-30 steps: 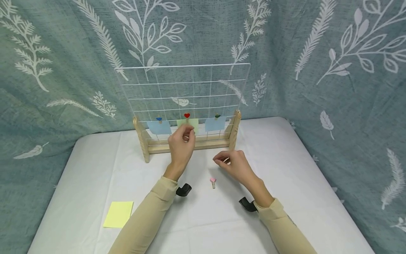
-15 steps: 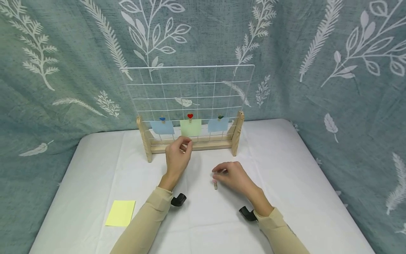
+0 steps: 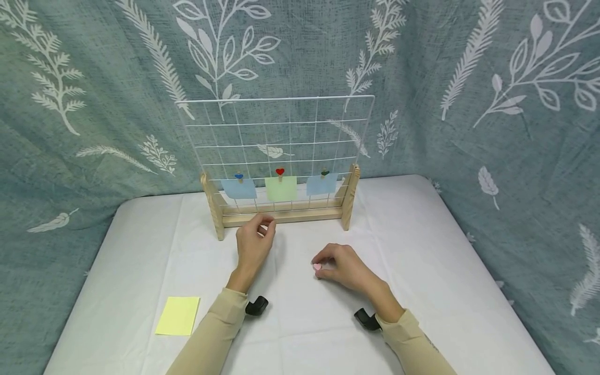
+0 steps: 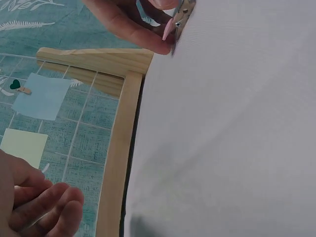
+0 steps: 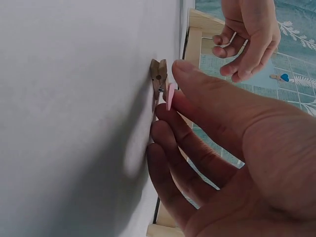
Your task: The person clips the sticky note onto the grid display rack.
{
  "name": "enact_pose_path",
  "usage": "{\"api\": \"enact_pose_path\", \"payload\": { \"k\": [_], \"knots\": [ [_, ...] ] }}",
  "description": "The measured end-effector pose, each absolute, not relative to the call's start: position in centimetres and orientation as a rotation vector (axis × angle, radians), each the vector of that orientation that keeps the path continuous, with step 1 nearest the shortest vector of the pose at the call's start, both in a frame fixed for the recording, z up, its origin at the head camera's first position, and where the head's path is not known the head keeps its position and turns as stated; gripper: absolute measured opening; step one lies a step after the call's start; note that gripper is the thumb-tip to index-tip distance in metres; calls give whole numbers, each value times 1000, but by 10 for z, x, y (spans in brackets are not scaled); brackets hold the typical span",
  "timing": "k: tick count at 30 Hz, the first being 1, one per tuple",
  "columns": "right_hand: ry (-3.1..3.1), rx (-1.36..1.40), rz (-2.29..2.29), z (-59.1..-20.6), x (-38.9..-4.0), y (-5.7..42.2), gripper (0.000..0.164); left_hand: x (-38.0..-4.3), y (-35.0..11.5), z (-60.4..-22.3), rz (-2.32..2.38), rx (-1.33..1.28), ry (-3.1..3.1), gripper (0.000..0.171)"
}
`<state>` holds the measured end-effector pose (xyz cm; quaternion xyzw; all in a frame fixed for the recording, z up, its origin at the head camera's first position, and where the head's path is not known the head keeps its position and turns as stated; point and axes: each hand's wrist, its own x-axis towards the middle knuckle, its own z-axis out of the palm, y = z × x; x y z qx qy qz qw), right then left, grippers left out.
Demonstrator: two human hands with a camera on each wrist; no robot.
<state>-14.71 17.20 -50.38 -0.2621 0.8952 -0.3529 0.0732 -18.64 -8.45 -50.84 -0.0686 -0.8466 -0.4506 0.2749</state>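
Note:
A small wooden clothespin (image 5: 158,78) with a pink heart (image 5: 170,96) is at the white tabletop. My right hand (image 3: 346,265) has its thumb and fingertips around it, with the heart showing between them in the head view. My left hand (image 3: 254,245) hovers just in front of the rack's wooden base, fingers loosely curled, holding nothing. Behind it stands a white wire grid rack (image 3: 281,122). On it hang a blue note (image 3: 239,189) under a blue-heart clothespin, a green note (image 3: 281,189) under a red-heart one, and another blue note (image 3: 321,185) under a dark-green-heart one.
A yellow sticky note pad (image 3: 178,315) lies at the left front of the white-covered table (image 3: 412,234). Wooden feet (image 3: 351,198) hold the rack up at each side. A green patterned curtain (image 3: 422,146) surrounds the back and sides.
My left hand has drawn back from the green note toward me and a little left. My right hand has come down to the pink-heart clothespin, and its fingers have closed around it.

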Motion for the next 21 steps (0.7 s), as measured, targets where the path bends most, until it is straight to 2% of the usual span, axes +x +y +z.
{"api": "enact_pose_path", "payload": {
  "k": [14, 21],
  "knots": [
    [2729, -780, -1124, -515, -143, 175, 19, -167, -95, -532, -1104, -249, -2359, 5],
    [2717, -744, -1188, -522, -139, 179, 17, -159, -103, -537, -1088, -189, -2453, 4]
  ]
}}
